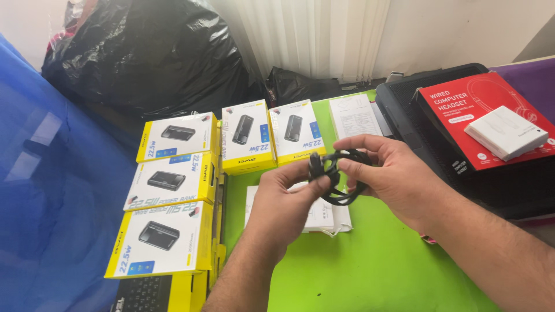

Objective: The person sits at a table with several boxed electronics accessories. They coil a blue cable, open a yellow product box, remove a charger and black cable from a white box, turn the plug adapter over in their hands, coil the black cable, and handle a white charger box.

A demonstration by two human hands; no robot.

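Note:
Both my hands hold a coiled black cable (338, 176) above a bright green table (376, 266). My left hand (286, 202) pinches the cable's plug end between thumb and fingers. My right hand (393, 173) grips the coil's loops from the right side. Under my hands lies a white flat packet (324, 216) on the green surface.
Several yellow-and-white boxes (167, 176) picturing a black device lie in rows at the left and back. A white paper sheet (354, 115) lies behind. At the right, a red box (462, 124) with a small white box (506, 132) on it rests on a black tray. Black plastic bags (150, 52) sit behind; blue sheeting (52, 190) at the left.

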